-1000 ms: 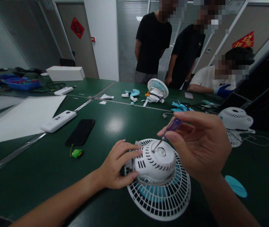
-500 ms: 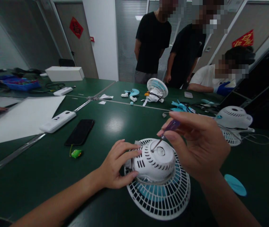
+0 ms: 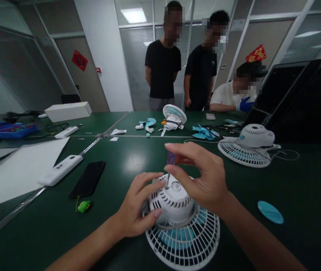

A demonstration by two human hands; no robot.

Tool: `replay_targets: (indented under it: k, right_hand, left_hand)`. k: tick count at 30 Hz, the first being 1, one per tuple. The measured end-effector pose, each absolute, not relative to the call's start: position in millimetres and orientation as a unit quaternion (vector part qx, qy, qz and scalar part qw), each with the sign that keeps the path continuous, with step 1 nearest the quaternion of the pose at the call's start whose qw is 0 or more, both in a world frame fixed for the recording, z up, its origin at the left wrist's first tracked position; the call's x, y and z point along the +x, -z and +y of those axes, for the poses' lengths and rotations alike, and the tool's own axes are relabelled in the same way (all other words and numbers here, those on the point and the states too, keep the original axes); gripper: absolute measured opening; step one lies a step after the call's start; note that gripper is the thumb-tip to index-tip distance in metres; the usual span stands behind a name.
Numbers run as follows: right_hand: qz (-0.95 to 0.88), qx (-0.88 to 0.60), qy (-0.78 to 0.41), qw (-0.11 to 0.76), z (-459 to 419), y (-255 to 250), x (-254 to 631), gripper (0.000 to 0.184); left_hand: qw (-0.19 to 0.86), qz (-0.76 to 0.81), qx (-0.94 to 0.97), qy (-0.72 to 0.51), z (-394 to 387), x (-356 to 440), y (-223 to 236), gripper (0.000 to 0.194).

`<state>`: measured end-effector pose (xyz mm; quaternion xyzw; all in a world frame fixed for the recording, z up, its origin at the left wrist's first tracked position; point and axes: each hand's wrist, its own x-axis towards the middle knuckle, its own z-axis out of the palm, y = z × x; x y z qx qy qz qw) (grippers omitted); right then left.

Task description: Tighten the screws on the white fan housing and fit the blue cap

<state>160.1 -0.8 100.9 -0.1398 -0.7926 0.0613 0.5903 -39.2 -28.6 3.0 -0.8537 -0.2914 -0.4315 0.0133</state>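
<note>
A white fan [image 3: 173, 209] lies face down before me, its motor housing on top and its round grille with blue blades underneath. My left hand [image 3: 135, 205] grips the left side of the housing, fingers bent over its vents and thumb lower down. Between thumb and fingers of my right hand [image 3: 204, 175] is a small screwdriver [image 3: 171, 158] with a purple handle. It stands nearly upright, its thin shaft reaching down to a hole in the housing's top, close to my left fingertips. Whether a screw sits in that hole is too small to tell.
Another fan [image 3: 256, 136] lies at the right, a third [image 3: 174, 114] at the back. A blue oval piece [image 3: 270, 212] is at right. On the left are a phone [image 3: 88, 178] with a green charm, a power strip [image 3: 61, 170] and white paper [image 3: 22, 165]. Several people are across the table.
The screwdriver has gone from slanted to nearly upright, with my right hand lower and closer to my left. The left hand keeps its hold on the fan. The view has tilted up and shifted right.
</note>
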Motion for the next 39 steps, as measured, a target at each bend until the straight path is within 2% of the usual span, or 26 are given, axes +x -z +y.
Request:
replay_targets:
  k: [5,8,10,13,17,20,26,32,36,39]
  right_hand:
    - [-0.799,-0.120,-0.060,0.586,-0.8,-103.0,163.8,0.033]
    - [-0.800,-0.120,-0.058,0.585,-1.2,-103.3,165.4,0.033]
    - [-0.795,-0.133,-0.054,0.590,-1.7,-103.7,166.3,0.027]
    - [-0.786,-0.154,-0.046,0.597,-3.7,-105.5,167.4,0.017]
    - [-0.805,-0.152,-0.047,0.571,-8.8,-107.1,165.5,0.021]
    - [-0.825,-0.152,-0.044,0.543,-11.8,-103.7,161.0,0.027]
    - [-0.827,-0.146,-0.024,0.543,-11.5,-99.0,155.0,0.036]
    - [-0.864,-0.123,-0.043,0.487,-12.5,-100.6,156.7,0.043]
    - [-0.835,-0.116,0.010,0.538,-12.2,-95.9,157.9,0.040]
    - [-0.815,-0.119,-0.007,0.567,-16.7,-95.0,161.6,0.046]
  left_hand:
    - [0.132,-0.229,-0.884,0.387,-12.6,-30.8,-19.6,0.044]
    - [0.101,-0.235,-0.870,0.421,-9.3,-20.4,-29.5,0.019]
    - [0.004,-0.260,-0.850,0.459,-9.7,-12.1,-33.2,0.003]
    - [-0.159,-0.260,-0.808,0.504,-10.5,-4.6,-34.7,0.012]
    - [-0.283,-0.276,-0.774,0.495,-11.4,-6.1,-38.1,0.023]
    - [-0.314,-0.291,-0.760,0.489,-12.8,-7.8,-43.7,0.030]
    - [-0.327,-0.300,-0.764,0.468,-16.6,-9.8,-36.9,0.037]
    - [-0.320,-0.382,-0.735,0.459,-23.8,-12.6,-29.2,0.034]
    - [-0.399,-0.336,-0.723,0.453,-23.2,-8.1,-45.5,0.032]
    - [-0.448,-0.328,-0.701,0.448,-21.6,-7.5,-47.9,0.029]
